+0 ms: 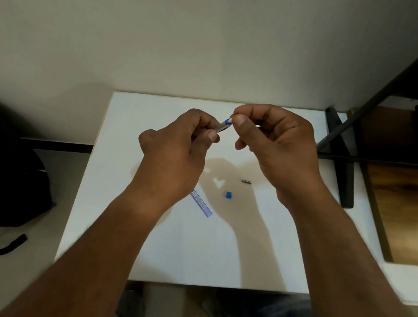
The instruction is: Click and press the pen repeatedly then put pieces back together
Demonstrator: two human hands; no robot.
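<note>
My left hand (pixel 177 149) grips a pen part (pixel 224 125) with a clear barrel and a blue and white tip, held above the white table (pixel 141 242). My right hand (pixel 277 145) pinches that tip between thumb and forefinger. On the table below lie a clear blue-tinted tube (pixel 201 204), partly hidden under my left wrist, a small blue cap (pixel 228 195) and a tiny dark metal piece (pixel 246 181).
A black backpack (pixel 4 187) sits on the floor at the left. Black metal frame bars (pixel 343 158) cross at the table's right, with a wooden surface (pixel 405 206) beyond. A plain wall stands behind the table. My knees show below the front edge.
</note>
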